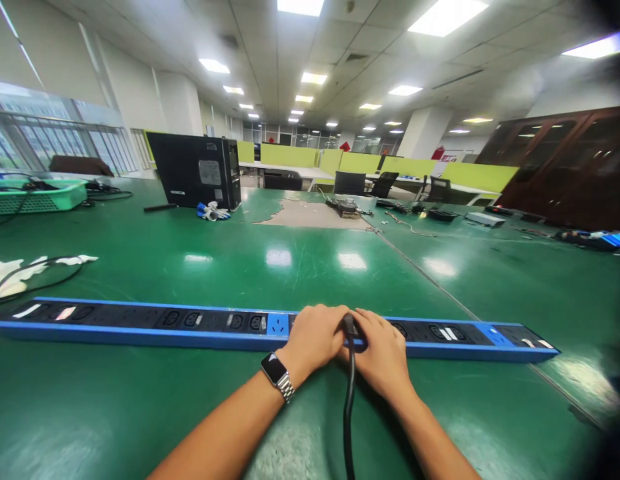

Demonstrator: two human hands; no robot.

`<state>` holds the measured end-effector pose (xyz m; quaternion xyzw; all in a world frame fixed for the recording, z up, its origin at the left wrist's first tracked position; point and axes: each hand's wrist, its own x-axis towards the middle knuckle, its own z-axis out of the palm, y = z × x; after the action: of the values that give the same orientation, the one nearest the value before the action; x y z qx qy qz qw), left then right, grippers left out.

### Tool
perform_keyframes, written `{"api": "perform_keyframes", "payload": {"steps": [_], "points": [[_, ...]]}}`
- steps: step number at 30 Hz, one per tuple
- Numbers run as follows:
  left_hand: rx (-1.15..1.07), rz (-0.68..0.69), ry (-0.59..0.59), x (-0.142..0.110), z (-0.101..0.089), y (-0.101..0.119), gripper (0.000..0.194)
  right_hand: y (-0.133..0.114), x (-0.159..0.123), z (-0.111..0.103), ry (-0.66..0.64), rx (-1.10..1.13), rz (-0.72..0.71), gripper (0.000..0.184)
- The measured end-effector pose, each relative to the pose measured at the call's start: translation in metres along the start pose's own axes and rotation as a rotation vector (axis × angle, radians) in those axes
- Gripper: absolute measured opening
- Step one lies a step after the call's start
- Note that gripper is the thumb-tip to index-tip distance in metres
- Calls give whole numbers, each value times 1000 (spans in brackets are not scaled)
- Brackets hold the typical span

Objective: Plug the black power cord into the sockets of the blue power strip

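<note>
I have the left hand (313, 340) and right hand (383, 350) together over the long blue-and-black power strip (210, 321), which lies crosswise on the green desk (140, 393). Each grip is narrow, the 2 of them holding the black plug (349, 324) between their fingers. I cannot tell whether it is seated; its tip is hidden. Its cable (348, 413) runs toward me. Farther back I see a black computer case (190, 170).

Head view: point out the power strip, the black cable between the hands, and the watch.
Power strip (277, 325), head view: on the blue socket nearest its middle.
Black cable (349, 403), head view: partway along its cord.
Watch (275, 369), head view: on its dark screen.
</note>
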<state>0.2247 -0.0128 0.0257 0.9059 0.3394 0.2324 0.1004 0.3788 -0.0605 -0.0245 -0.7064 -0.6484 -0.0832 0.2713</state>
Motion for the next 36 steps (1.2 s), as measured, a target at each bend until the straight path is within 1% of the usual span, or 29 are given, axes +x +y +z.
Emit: {"api": "perform_keyframes", "payload": {"steps": [6, 10, 12, 14, 15, 17, 18, 20, 21, 23, 24, 26, 28, 30, 34, 36], "points": [[-15, -29, -1, 0, 1, -2, 20, -1, 0, 0, 11, 10, -3, 49], [-154, -44, 33, 0, 3, -2, 25, -1, 0, 0, 4, 7, -4, 50], [-280, -65, 91, -3, 2, -3, 26, 0, 0, 0, 8, 11, -6, 54], [-387, -102, 196, -12, -3, -8, 26, 1, 0, 1, 23, 15, -9, 60], [-409, -126, 260, -20, -9, -13, 27, 2, 0, 1, 28, 18, -13, 63], [-382, -198, 383, -42, -26, -30, 28, 2, 0, 1, 29, 24, -18, 66], [-342, -245, 434, -55, -37, -42, 31, 3, 0, 1, 25, 27, -18, 67], [-248, -391, 534, -85, -62, -70, 37, 3, 0, 1, 20, 33, -12, 68], [-209, -451, 560, -99, -74, -85, 43, 3, 0, 1, 20, 35, -9, 68], [-137, -528, 556, -124, -93, -110, 49, 4, 0, 3, 24, 35, -6, 69], [-109, -553, 542, -133, -99, -120, 51, 4, 0, 3, 28, 34, -5, 69], [-86, -531, 467, -143, -104, -132, 51, 5, 0, 5, 33, 32, -8, 71], [-88, -432, 370, -145, -103, -137, 48, 7, 0, 6, 31, 30, -13, 72], [-64, -329, 309, -144, -99, -140, 45, 8, 0, 6, 27, 27, -16, 73], [65, -242, 291, -143, -92, -145, 37, 9, 1, 6, 31, 27, -20, 75], [77, -218, 270, -144, -91, -145, 34, 9, 1, 7, 34, 31, -20, 74]]}}
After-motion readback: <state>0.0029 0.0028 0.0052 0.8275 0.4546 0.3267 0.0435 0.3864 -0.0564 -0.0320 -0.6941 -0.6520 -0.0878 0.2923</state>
